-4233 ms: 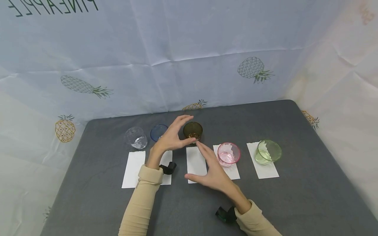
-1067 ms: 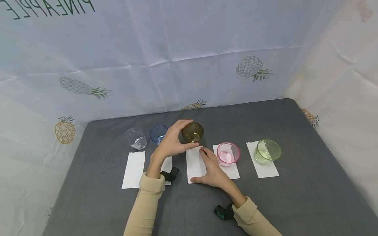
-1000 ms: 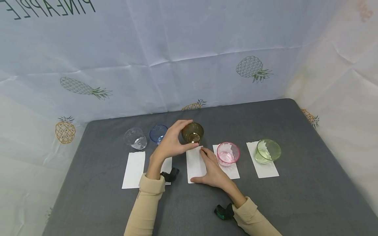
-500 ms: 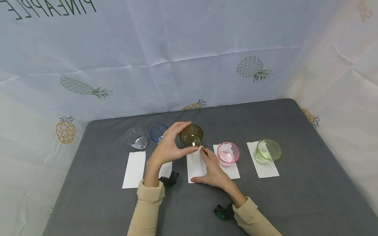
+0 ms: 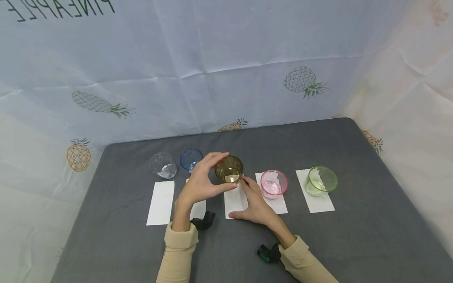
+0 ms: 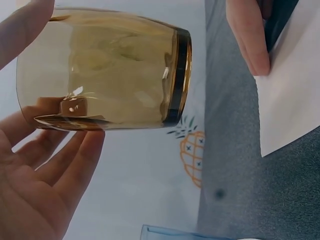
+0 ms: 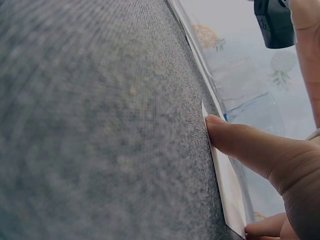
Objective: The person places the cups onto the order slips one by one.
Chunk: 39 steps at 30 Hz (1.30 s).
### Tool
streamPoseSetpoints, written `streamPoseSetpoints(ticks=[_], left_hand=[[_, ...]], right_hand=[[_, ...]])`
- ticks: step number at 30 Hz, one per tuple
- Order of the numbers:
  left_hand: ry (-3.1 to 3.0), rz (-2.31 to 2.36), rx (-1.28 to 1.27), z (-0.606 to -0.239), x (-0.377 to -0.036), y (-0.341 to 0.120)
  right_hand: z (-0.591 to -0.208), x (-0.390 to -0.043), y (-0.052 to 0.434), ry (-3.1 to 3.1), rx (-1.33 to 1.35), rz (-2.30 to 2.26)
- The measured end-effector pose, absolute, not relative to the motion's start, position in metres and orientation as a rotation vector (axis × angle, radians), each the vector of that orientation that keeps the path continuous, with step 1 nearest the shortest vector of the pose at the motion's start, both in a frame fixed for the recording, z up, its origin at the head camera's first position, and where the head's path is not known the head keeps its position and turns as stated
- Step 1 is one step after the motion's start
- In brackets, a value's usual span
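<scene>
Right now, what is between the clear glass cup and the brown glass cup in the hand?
In the head view, a blue glass cup stands between the clear glass cup and the brown glass cup.

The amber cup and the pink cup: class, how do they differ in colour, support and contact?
The amber cup is brownish; the pink cup is rosy. The amber cup is gripped by the left hand above the middle paper strip; the pink cup stands untouched on its own strip. Both are see-through tumblers, mouths up.

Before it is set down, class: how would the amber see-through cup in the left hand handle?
The amber see-through cup looks smooth and glossy, so probably slippery. Its round wall suggests it would roll if laid sideways. The left hand lifts it by fingertips alone, so it seems light.
</scene>
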<state>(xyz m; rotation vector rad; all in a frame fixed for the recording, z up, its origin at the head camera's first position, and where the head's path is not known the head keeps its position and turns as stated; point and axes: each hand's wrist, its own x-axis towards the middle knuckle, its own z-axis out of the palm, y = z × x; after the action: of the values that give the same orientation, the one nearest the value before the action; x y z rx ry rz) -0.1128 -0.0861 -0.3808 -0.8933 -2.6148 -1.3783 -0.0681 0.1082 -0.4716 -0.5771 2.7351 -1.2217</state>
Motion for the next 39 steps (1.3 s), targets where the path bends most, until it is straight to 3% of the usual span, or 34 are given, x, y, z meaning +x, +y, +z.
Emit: streamPoseSetpoints(ticks=[39], left_hand=[[-2.703, -1.414, -1.114, -0.3878, -0.1089, -0.0863]], right_hand=[[-0.4719, -0.0692, 0.1081, 2.75, -0.61, -1.288]])
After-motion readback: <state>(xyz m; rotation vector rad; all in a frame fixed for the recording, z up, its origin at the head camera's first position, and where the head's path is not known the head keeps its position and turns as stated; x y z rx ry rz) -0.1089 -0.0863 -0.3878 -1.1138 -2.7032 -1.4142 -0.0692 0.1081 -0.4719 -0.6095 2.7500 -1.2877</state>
